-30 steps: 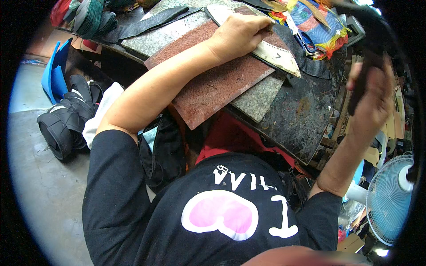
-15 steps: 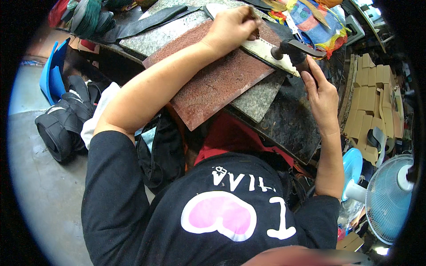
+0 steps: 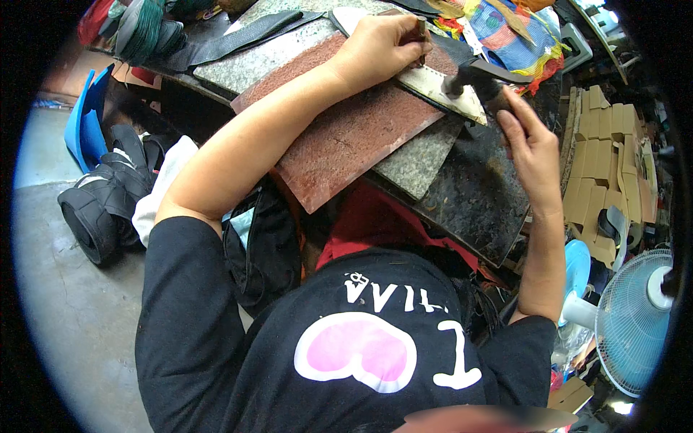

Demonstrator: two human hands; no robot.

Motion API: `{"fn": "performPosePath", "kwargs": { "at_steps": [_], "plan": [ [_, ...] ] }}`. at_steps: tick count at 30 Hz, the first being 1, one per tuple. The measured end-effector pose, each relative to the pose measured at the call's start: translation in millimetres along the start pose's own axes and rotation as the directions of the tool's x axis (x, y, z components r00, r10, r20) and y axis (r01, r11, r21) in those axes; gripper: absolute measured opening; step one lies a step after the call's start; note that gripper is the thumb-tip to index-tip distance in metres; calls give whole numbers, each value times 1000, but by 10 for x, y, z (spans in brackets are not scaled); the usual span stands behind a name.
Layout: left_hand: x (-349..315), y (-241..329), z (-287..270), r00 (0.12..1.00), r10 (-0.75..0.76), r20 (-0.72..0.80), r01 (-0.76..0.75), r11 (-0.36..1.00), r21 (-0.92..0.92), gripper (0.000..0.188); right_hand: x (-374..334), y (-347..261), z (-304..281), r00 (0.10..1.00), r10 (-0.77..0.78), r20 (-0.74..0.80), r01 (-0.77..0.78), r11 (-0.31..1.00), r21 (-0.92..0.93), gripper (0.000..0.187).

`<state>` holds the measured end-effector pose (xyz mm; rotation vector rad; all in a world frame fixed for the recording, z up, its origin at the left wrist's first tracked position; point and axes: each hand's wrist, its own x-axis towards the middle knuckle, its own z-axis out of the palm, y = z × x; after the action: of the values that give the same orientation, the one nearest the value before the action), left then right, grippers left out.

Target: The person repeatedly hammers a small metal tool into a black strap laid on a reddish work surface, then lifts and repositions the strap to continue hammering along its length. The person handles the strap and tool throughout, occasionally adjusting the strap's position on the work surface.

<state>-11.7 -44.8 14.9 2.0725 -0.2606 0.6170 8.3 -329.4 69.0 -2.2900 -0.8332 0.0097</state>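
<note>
My left hand (image 3: 382, 49) is closed in a pinch around a small dark upright tool (image 3: 421, 29), mostly hidden by the fingers, just over a white strip (image 3: 442, 88). A row of small marks runs along the strip's far edge, and a dark layer shows along its near edge. My right hand (image 3: 533, 141) grips the handle of a hammer (image 3: 476, 78), whose dark head hangs over the strip's right end. Whether the head touches the strip, I cannot tell. Under the strip lies a reddish-brown board (image 3: 339, 137), resting on a speckled grey stone slab (image 3: 419, 162).
Black strap material (image 3: 245, 37) lies across the slab's far left, near green cord spools (image 3: 148, 36). A colourful mesh bag (image 3: 505, 36) is at the far right. Cardboard pieces (image 3: 603, 166) and a fan (image 3: 635, 325) stand right. Black rolls (image 3: 101, 209) lie on the left floor.
My right hand and the hammer have shifted slightly to the right. My left hand has moved a little right and nearer, still pinching the small tool. The strip and board look unmoved.
</note>
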Motion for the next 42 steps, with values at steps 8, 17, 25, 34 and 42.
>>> {"fn": "performPosePath", "kwargs": {
  "at_steps": [8,17,25,34,42],
  "plan": [
    [8,186,32,944,329,36,-325,897,299,18,180,-667,-477,810,-417,-412,536,811,234,27],
    [-20,102,69,977,205,-58,-185,950,254,18,-28,20,-68,993,-38,-108,25,993,-114,41],
    [32,-59,65,904,-406,133,414,758,-503,14,-151,-27,90,994,103,-43,-109,973,-204,42],
    [-15,68,76,997,-63,-50,56,990,-130,17,-91,157,62,995,-82,-62,71,985,-155,40],
    [-7,212,83,944,329,31,-321,893,316,20,108,-690,-467,772,-287,-567,430,893,133,39]
  ]
}}
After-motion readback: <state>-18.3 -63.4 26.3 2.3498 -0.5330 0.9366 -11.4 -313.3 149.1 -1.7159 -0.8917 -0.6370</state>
